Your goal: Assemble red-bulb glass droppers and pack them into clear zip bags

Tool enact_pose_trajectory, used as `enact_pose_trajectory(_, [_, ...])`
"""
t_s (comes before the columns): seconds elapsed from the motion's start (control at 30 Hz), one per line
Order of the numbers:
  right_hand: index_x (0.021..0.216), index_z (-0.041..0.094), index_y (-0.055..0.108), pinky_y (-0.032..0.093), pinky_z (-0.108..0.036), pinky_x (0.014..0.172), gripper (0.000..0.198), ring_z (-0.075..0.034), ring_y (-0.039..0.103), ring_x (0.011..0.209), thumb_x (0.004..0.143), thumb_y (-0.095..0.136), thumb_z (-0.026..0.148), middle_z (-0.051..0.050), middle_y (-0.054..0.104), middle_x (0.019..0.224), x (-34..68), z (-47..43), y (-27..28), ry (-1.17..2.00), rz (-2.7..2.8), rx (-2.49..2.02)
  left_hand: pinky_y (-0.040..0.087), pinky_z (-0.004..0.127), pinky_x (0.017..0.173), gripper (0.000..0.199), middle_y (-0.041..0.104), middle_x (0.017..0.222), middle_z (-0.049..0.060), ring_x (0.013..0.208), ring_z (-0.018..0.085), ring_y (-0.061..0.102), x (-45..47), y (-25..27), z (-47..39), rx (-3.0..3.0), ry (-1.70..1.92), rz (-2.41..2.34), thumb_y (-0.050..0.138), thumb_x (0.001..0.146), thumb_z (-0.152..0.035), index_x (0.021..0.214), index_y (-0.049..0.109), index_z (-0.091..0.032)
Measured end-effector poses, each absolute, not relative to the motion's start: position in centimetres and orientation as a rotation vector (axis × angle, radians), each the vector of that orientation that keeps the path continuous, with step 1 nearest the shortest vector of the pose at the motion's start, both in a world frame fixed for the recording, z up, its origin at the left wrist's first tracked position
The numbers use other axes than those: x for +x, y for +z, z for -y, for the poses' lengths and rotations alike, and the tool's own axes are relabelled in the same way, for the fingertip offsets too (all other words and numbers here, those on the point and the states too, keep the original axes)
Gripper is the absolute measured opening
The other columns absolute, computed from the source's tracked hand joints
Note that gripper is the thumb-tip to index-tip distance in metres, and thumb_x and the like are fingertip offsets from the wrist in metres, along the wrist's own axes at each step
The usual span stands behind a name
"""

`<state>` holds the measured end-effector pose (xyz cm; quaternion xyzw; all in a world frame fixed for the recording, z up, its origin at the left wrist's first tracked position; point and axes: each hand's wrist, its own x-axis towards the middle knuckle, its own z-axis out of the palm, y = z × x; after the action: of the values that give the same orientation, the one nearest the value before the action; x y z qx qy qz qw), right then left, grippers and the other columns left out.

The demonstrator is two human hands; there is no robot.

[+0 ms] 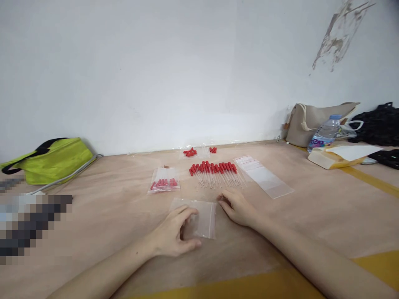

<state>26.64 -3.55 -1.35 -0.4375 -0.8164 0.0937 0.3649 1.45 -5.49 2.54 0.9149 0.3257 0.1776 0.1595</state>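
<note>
A flat clear zip bag [205,220] lies before me on the brown surface. Over its left part is my left hand [174,232], open, thumb and fingers spread apart. My right hand [238,207] is just past the bag's upper right corner, fingers curled and fingertips close to the thumb; whether anything small is between them is hidden. Beyond it lies a row of thin, pale rods with red heads [215,168], their tips pointing towards me. To the left, another clear zip bag [164,181] contains several red pieces.
Small red pieces [190,152] lie on clear plastic near the wall. Empty zip bags [264,176] lie to the right. A lime-green pouch [59,160] is at left; a water bottle [326,133], beige bag [314,122] and yellow envelope [324,160] are at far right.
</note>
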Motion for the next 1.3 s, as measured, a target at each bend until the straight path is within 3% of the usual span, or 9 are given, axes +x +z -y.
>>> enact_pose_trajectory(0.07, [0.079, 0.018, 0.055, 0.040, -0.030, 0.069, 0.011, -0.016, 0.051, 0.077, 0.076, 0.047, 0.011, -0.004, 0.058, 0.078, 26.8, 3.6, -1.2, 0.249, 2.092, -1.124, 0.042, 0.037, 0.084, 0.064, 0.053, 0.107, 0.010, 0.096, 0.025, 0.050, 1.4, 2.8, 5.4, 2.675, 0.413, -0.785, 0.063, 0.066, -0.049, 0.120, 0.045, -0.020])
enact_pose_trajectory(0.13, [0.075, 0.018, 0.056, 0.040, -0.029, 0.069, 0.007, -0.016, 0.051, 0.075, 0.074, 0.051, 0.013, -0.002, 0.058, 0.074, 27.0, 3.9, -0.8, 0.272, 2.126, -1.098, 0.029, 0.045, 0.098, 0.067, 0.043, 0.127, 0.012, 0.117, 0.032, 0.037, 1.3, 2.9, 4.7, 2.771, 0.328, -0.662, 0.059, 0.069, -0.053, 0.126, 0.041, -0.022])
enact_pose_trajectory(0.23, [0.070, 0.019, 0.059, 0.040, -0.030, 0.069, 0.006, -0.016, 0.051, 0.073, 0.074, 0.055, 0.019, -0.002, 0.057, 0.067, 27.4, 4.2, -0.2, 0.331, 2.193, -1.056, 0.014, 0.050, 0.104, 0.068, 0.023, 0.143, 0.008, 0.130, 0.032, 0.016, 1.2, 2.5, 3.6, 2.808, 0.194, -0.632, 0.050, 0.077, -0.053, 0.136, 0.026, -0.027])
enact_pose_trajectory(0.33, [0.073, 0.020, 0.064, 0.040, -0.030, 0.068, 0.010, -0.015, 0.051, 0.072, 0.077, 0.055, 0.024, -0.002, 0.057, 0.066, 27.5, 4.5, 0.0, 0.409, 2.275, -1.003, 0.012, 0.049, 0.105, 0.068, 0.014, 0.145, 0.007, 0.132, 0.030, 0.012, 1.3, 1.6, 3.4, 2.758, 0.154, -0.759, 0.044, 0.081, -0.052, 0.138, 0.016, -0.027])
enact_pose_trajectory(0.53, [0.100, 0.021, 0.061, 0.042, -0.030, 0.073, 0.024, -0.016, 0.050, 0.082, 0.078, 0.055, 0.029, -0.005, 0.057, 0.086, 26.6, 5.0, -0.2, 0.497, 2.293, -0.892, 0.014, 0.048, 0.106, 0.070, 0.014, 0.145, 0.007, 0.132, 0.028, 0.014, 1.6, 1.0, 4.0, 2.732, 0.153, -0.906, 0.042, 0.081, -0.054, 0.138, 0.014, -0.027])
enact_pose_trajectory(0.87, [0.095, 0.021, 0.056, 0.043, -0.030, 0.072, 0.018, -0.016, 0.053, 0.081, 0.078, 0.054, 0.025, -0.004, 0.058, 0.087, 26.6, 5.1, -0.5, 0.438, 2.226, -0.915, 0.013, 0.050, 0.105, 0.070, 0.016, 0.145, 0.007, 0.131, 0.029, 0.016, 1.5, 0.8, 3.9, 2.690, 0.223, -0.894, 0.046, 0.080, -0.053, 0.138, 0.016, -0.028])
enact_pose_trajectory(1.1, [0.105, 0.022, 0.051, 0.042, -0.031, 0.079, 0.028, -0.017, 0.052, 0.090, 0.076, 0.054, 0.020, -0.005, 0.058, 0.098, 26.6, 5.0, -0.5, 0.447, 2.209, -0.850, 0.014, 0.051, 0.104, 0.065, 0.015, 0.145, 0.006, 0.131, 0.031, 0.016, 1.6, 1.0, 4.0, 2.690, 0.191, -0.919, 0.045, 0.080, -0.054, 0.136, 0.021, -0.031])
enact_pose_trajectory(1.3, [0.093, 0.021, 0.057, 0.043, -0.031, 0.076, 0.017, -0.016, 0.053, 0.085, 0.077, 0.054, 0.020, -0.005, 0.058, 0.092, 26.7, 4.8, -0.7, 0.422, 2.286, -0.842, 0.015, 0.052, 0.103, 0.058, 0.017, 0.145, 0.005, 0.130, 0.031, 0.017, 1.8, 1.2, 4.1, 2.722, 0.164, -0.919, 0.043, 0.080, -0.055, 0.133, 0.028, -0.035])
